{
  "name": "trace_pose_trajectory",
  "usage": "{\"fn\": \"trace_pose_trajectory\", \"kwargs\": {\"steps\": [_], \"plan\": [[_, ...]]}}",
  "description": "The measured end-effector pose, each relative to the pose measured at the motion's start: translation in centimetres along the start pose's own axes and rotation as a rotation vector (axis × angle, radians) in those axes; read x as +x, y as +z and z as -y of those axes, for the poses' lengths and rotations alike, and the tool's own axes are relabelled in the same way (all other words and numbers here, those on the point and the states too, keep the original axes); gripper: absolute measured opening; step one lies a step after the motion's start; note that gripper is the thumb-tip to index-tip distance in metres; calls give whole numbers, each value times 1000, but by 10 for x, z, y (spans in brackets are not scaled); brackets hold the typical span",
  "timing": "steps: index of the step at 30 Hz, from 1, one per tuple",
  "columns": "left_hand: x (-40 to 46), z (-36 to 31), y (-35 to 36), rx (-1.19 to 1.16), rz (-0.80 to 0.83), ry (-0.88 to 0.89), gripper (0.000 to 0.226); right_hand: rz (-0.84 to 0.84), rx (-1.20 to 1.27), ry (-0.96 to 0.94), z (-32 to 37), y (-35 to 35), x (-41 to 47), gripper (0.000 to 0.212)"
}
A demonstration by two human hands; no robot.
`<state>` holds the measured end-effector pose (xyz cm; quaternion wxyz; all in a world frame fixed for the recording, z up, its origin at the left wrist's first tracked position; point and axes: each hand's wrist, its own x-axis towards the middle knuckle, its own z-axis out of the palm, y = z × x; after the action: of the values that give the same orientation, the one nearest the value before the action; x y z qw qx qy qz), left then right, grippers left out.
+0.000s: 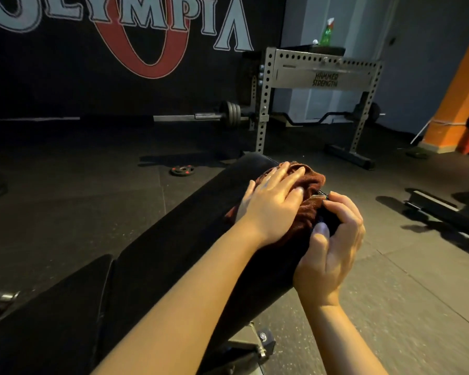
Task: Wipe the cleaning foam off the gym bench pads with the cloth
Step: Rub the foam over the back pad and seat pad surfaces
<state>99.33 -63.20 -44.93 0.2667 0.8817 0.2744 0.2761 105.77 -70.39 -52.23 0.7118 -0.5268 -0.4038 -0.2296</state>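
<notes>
A black padded gym bench (173,239) runs from the lower left toward the middle of the view, with a gap between its two pads. A dark red-brown cloth (310,182) lies bunched on the far end of the long pad. My left hand (271,204) presses flat on top of the cloth with straight fingers. My right hand (333,239) curls round the cloth's right edge at the side of the pad, thumb up. No foam is plainly visible on the dark pad.
A grey perforated rack (320,77) stands behind the bench with a green spray bottle (327,32) on top. A loaded barbell (230,115) and a loose weight plate (182,170) lie on the black floor. Another bench base (444,212) sits at right.
</notes>
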Motion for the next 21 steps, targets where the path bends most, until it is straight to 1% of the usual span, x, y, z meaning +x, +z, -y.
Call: {"fn": "trace_pose_trajectory", "kwargs": {"steps": [3, 5, 6, 7, 12, 14, 17, 19, 21], "plan": [[-31, 12, -4, 7, 5, 26, 49, -19, 26, 7, 1, -1, 1, 32], [-47, 27, -8, 1, 16, -6, 50, -33, 24, 26, 1, 0, 1, 34], [-48, 36, -10, 0, 10, -42, 45, -32, 24, 32, 2, 0, 0, 34], [-45, 42, -12, 18, 5, -74, 42, -27, 24, 30, 2, 0, 0, 35], [1, 63, -13, 262, -34, -186, 49, -12, 29, 18, 4, 0, 2, 36], [25, 69, -15, 260, -60, -257, 49, -12, 33, 23, 3, 2, 3, 35], [53, 73, -22, 217, -71, -410, 50, -14, 31, 10, -1, 1, 2, 35], [56, 73, -27, 189, -56, -401, 50, -7, 35, 36, -1, 0, 2, 37], [39, 66, -27, 180, -16, -330, 49, -12, 42, 99, 1, 0, 2, 40]]}}
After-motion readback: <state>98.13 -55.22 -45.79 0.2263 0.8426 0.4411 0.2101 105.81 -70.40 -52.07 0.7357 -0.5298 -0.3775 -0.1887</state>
